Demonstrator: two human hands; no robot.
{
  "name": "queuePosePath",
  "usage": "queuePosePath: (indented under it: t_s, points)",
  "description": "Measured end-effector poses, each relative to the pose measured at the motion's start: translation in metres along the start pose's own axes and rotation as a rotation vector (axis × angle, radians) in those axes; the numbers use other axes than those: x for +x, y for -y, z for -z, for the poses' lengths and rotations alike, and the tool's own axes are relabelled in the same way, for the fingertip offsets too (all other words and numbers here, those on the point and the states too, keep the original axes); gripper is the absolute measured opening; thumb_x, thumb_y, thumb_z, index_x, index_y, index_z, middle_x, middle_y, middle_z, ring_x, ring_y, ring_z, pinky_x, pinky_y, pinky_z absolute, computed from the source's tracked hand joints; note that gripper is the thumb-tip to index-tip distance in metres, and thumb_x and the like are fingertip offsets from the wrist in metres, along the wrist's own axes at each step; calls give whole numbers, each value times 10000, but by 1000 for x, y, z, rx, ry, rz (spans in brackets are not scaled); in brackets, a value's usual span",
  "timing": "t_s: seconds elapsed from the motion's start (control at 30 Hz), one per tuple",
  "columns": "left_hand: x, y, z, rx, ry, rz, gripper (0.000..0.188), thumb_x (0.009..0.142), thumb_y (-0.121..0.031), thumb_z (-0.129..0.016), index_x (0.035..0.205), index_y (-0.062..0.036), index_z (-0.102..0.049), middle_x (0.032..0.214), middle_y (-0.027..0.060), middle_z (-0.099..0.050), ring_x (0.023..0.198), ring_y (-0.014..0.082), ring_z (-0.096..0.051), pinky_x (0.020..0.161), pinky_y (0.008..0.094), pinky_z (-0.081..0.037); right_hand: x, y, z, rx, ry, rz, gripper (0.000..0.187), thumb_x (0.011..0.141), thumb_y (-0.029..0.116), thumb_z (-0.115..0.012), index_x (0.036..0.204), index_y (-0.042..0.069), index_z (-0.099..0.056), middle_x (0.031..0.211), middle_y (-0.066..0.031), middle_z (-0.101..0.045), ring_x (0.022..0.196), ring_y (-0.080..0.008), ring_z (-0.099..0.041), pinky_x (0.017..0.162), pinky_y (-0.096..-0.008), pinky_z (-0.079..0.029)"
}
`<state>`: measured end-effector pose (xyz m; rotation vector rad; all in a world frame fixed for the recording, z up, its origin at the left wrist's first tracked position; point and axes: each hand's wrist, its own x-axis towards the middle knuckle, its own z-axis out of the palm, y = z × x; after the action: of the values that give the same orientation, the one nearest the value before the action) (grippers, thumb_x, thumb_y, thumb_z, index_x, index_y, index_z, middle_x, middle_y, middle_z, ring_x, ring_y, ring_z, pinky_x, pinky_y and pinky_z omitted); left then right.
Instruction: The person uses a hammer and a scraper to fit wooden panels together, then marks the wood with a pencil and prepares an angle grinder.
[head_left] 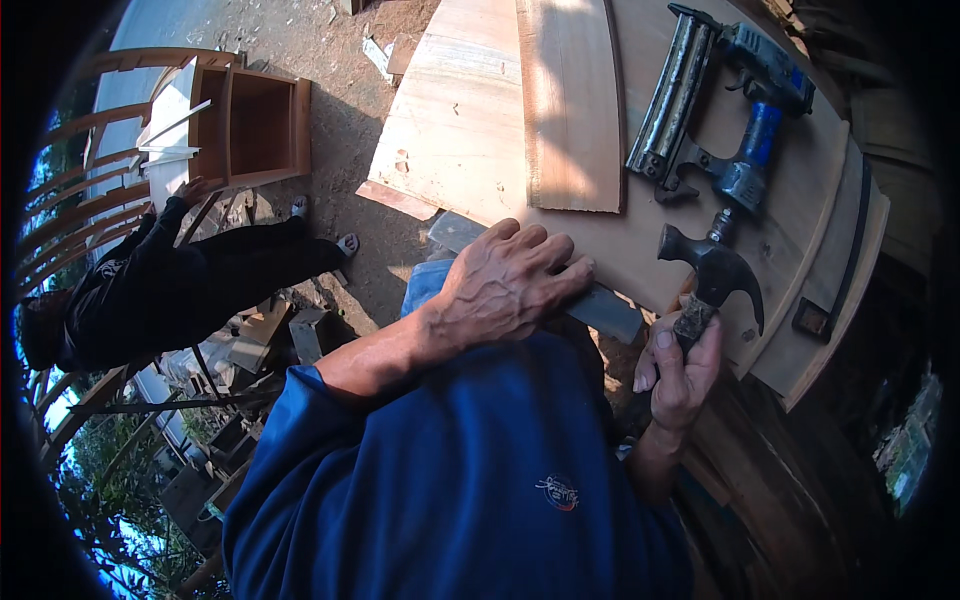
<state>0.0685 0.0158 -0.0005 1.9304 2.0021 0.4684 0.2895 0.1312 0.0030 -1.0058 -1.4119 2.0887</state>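
My right hand (680,375) is closed round the handle of a claw hammer (715,270), just below its dark head, over the near right edge of a pale wooden panel (450,130). My left hand (512,280) rests knuckles up at the panel's near edge, fingers curled and pressed together; whatever lies under them is hidden. Ahead of both hands, a narrower wooden board (572,120) lies flat on the panel. To its right is an air nail gun (762,135) with a blue grip and a silver magazine, its hose fitting pointing toward the hammer.
At the panel's right side lie a curved wooden strip (815,255) and a black strip with a square end (812,318). On the left, a person in dark clothes (200,270) touches a wooden cabinet (265,125). Wood scraps (265,335) litter the ground.
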Motion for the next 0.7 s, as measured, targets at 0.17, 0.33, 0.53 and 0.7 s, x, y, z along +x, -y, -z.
queuePosePath:
  t_s: [0.17,0.33,0.53,0.7]
  points:
    - [0,2,-2,63,112,50,264,870,-273,-616,1098,-139,-608,896,56,-571,841,220,-641,738,374,-498,-2,-2,2,39,-42,-48,302,993,31,-512,1270,-3,-395,815,-42,-527,471,-39,-421,422,-193,-384]
    - [3,4,-1,68,167,61,283,874,-275,-609,1124,-143,-612,910,56,-581,871,219,-653,747,375,-506,-2,-2,0,15,-28,-43,307,996,38,-513,1276,-2,-394,821,-39,-525,478,-37,-423,425,-192,-388]
    - [0,10,-3,51,147,43,281,873,-268,-608,1123,-140,-614,909,61,-576,866,233,-653,754,385,-509,0,-2,-2,5,-15,-44,302,996,37,-509,1275,-1,-398,829,-34,-524,483,-34,-425,430,-193,-394]
    - [1,13,-1,47,108,54,278,869,-279,-614,1105,-132,-609,907,66,-568,879,236,-647,760,390,-511,1,1,-3,-11,-42,-54,328,992,31,-506,1297,-7,-392,852,-35,-525,489,-34,-418,435,-191,-391]
